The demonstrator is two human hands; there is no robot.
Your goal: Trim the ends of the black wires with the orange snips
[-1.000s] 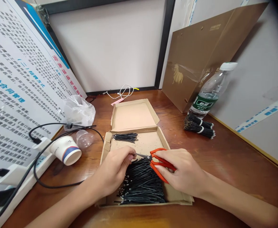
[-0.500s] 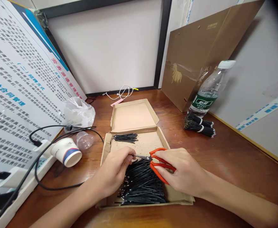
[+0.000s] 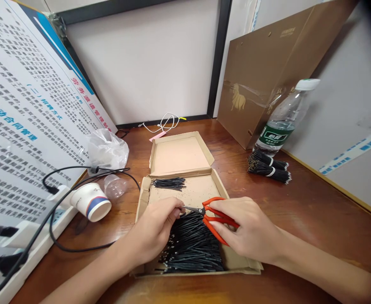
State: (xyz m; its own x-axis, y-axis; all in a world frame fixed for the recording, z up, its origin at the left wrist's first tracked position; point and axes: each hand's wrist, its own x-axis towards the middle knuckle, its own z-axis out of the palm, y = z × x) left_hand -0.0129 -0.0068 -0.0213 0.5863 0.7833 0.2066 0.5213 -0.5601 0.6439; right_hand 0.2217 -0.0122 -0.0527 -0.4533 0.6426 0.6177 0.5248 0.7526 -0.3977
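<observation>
An open cardboard box (image 3: 179, 156) lies on the wooden table. Its near half holds a big pile of short black wires (image 3: 193, 249); a small bunch of black wires (image 3: 168, 183) lies farther back in it. My left hand (image 3: 155, 228) pinches the end of a black wire at the pile's far edge. My right hand (image 3: 252, 230) grips orange-handled scissors (image 3: 215, 216), whose dark blades point left and meet my left fingertips.
Two tied bundles of black wires (image 3: 269, 166) lie by a plastic water bottle (image 3: 282, 118) and a brown paper bag (image 3: 268, 63). At left: a tipped paper cup (image 3: 92, 202), clear lid (image 3: 114, 185), plastic bag (image 3: 106, 147), black cables (image 3: 68, 211), printed board (image 3: 23, 109).
Both hands stay almost still at the pile's far edge. The view has shifted slightly, and the scissor blades sit a little closer to my left fingertips.
</observation>
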